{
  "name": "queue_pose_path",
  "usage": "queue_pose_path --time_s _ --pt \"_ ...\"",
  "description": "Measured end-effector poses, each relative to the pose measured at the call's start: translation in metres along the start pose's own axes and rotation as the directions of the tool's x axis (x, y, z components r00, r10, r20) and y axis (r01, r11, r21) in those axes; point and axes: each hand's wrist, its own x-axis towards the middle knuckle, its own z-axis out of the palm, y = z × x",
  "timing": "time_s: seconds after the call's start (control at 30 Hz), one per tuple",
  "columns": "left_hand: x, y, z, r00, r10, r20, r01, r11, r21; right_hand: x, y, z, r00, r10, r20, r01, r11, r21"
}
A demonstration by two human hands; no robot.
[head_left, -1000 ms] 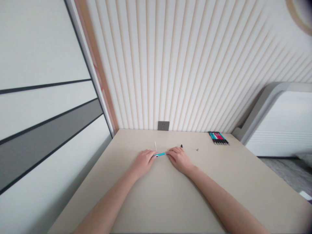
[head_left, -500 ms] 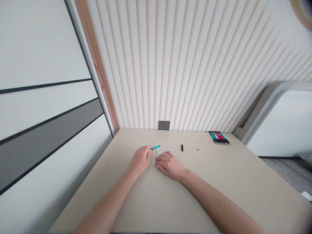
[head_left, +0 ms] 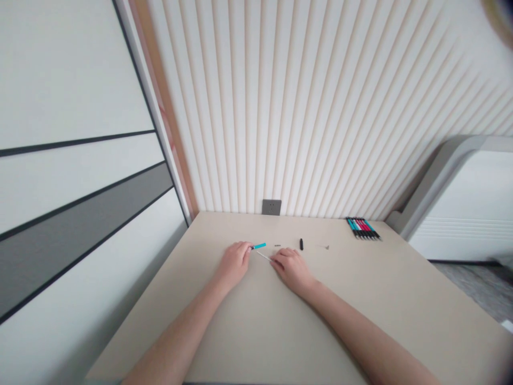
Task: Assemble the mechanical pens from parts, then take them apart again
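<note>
Blue tube [head_left: 260,245]: in the left hand [head_left: 233,262], jutting from the fingertips toward two o'clock; its dark end lies at the grip, its blue end points out over the table [head_left: 256,326]
White rod [head_left: 263,256]: just on the six o'clock side of the blue tube, running toward four o'clock to the right hand [head_left: 292,269]; whether rod and tube touch, I cannot tell
Left hand: thumb and fingers pinched on the blue tube near its dark end
Right hand: fingertips closed on the near end of the white rod, palm low over the table
Step in hand: seemingly, handling two slim pen parts, one per hand, with their free ends close together
Next move: probably calls for a light fingertip grip, a steady tube and careful lining-up if the ends are to meet
Small dark piece [head_left: 277,245]: lying at three o'clock from the blue tube, apart from both hands
Black piece [head_left: 301,244]: at one o'clock from the right hand, near it; a tiny grey bit [head_left: 327,247] lies farther on at three o'clock
Pen row [head_left: 363,229]: well off at two o'clock from the right hand; side by side, near the ribbed wall [head_left: 256,107]
</note>
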Motion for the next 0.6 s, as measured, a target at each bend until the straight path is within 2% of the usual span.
queue_pose_path --time_s 0.13,0.33,0.6 --pt "-0.001 -0.001 0.001 0.999 -0.006 0.036 0.005 1.000 0.026 0.001 0.011 -0.006 0.999 0.049 0.017 -0.049 0.999 -0.008" --pt "-0.001 -0.002 0.000 0.998 -0.006 0.063 0.003 0.999 0.047 0.002 0.028 -0.009 0.992 0.105 -0.064 -0.105 0.994 0.009" --pt "-0.001 -0.005 0.001 0.997 -0.022 0.077 0.017 0.998 0.068 0.003 0.029 -0.011 0.991 0.090 -0.102 -0.091 0.996 -0.003"
